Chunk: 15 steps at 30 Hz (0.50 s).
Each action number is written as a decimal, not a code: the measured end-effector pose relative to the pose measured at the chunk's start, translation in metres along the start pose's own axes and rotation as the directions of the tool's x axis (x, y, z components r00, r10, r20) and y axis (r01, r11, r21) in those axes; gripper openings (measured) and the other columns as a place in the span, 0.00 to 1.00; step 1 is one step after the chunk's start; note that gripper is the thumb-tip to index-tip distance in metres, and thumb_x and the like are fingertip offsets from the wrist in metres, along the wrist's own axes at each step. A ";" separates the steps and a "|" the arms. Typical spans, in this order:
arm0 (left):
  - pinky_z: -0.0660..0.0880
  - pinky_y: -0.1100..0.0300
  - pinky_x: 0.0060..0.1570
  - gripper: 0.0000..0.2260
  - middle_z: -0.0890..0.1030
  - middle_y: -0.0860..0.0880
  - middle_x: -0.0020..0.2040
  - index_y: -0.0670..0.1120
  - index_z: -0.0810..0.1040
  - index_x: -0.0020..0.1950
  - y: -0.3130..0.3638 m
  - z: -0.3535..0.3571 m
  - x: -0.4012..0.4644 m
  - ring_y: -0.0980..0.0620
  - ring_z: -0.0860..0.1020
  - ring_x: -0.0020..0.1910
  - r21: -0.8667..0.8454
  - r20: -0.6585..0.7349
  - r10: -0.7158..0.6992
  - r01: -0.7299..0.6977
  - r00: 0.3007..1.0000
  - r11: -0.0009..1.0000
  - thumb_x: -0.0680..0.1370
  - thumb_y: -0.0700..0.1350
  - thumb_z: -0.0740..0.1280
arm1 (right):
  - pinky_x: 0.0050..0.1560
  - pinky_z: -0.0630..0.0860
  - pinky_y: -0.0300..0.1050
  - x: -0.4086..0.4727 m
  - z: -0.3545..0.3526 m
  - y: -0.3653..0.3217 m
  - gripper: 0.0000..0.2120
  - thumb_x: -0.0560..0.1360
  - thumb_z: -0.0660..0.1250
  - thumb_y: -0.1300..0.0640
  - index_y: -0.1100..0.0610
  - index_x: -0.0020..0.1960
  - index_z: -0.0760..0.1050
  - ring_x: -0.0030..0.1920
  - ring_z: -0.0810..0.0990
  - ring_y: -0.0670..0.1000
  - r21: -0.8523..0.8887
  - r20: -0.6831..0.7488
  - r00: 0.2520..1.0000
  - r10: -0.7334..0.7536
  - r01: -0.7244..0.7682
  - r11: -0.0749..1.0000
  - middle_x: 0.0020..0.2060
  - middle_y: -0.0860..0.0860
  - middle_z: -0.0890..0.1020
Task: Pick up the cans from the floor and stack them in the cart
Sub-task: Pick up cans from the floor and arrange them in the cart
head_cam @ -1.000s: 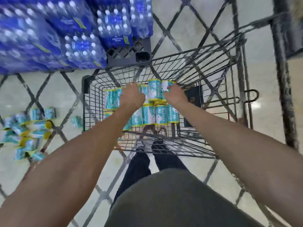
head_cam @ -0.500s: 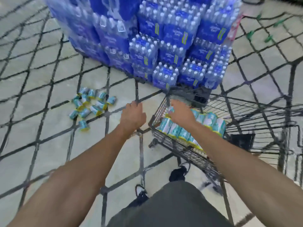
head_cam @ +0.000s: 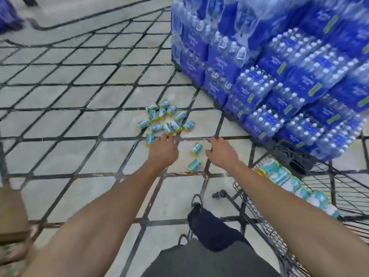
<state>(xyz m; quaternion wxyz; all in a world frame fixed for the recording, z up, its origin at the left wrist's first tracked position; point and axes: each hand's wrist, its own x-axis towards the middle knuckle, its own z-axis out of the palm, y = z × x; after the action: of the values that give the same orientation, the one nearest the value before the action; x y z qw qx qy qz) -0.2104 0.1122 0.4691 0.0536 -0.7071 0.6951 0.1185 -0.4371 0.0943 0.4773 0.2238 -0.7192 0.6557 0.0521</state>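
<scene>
Cans [head_cam: 166, 120]: scattered on floor [head_cam: 79, 108], frame centre; more stacked in cart [head_cam: 245, 202], lower right; left hand [head_cam: 162, 149], right hand [head_cam: 221, 151] empty, fingers loosely spread, reaching to collect

Bright even light; motion blur throughout; wide-angle bending at edges; faint shadows.
</scene>
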 end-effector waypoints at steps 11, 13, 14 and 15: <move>0.69 0.42 0.64 0.23 0.67 0.42 0.72 0.43 0.66 0.73 -0.055 0.005 0.162 0.39 0.68 0.70 0.017 0.188 -0.061 0.059 0.980 0.998 0.81 0.53 0.58 | 0.60 0.74 0.56 0.175 0.011 -0.038 0.23 0.81 0.60 0.49 0.55 0.73 0.67 0.65 0.73 0.62 -0.020 0.127 0.992 0.019 -0.017 1.000 0.67 0.60 0.73; 0.68 0.42 0.65 0.23 0.67 0.42 0.71 0.43 0.66 0.73 -0.064 0.001 0.200 0.39 0.68 0.70 0.030 0.203 -0.062 0.057 0.977 0.998 0.81 0.53 0.59 | 0.61 0.74 0.56 0.216 0.007 -0.047 0.23 0.81 0.60 0.48 0.55 0.74 0.67 0.66 0.73 0.62 -0.038 0.167 0.986 0.021 -0.015 0.999 0.67 0.59 0.73; 0.69 0.43 0.64 0.23 0.68 0.43 0.71 0.43 0.66 0.73 -0.068 0.000 0.219 0.39 0.68 0.69 0.034 0.203 -0.057 0.051 0.977 0.998 0.81 0.52 0.59 | 0.61 0.75 0.57 0.236 0.005 -0.051 0.24 0.81 0.59 0.47 0.55 0.74 0.67 0.66 0.73 0.62 -0.046 0.177 0.984 0.009 0.000 0.999 0.67 0.59 0.73; 0.69 0.43 0.63 0.22 0.69 0.43 0.69 0.43 0.67 0.72 -0.073 -0.001 0.238 0.39 0.69 0.68 0.039 0.201 -0.055 0.048 0.978 0.998 0.80 0.52 0.59 | 0.62 0.75 0.57 0.256 0.003 -0.056 0.24 0.81 0.59 0.47 0.55 0.74 0.66 0.66 0.73 0.62 -0.061 0.186 0.983 -0.011 0.023 0.998 0.67 0.59 0.74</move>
<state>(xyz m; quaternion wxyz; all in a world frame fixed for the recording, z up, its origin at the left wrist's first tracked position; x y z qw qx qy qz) -0.1360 -0.1169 0.4060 0.1391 -0.7080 0.6695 0.1764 -0.3482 -0.1374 0.3945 0.2615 -0.7235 0.6239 0.1374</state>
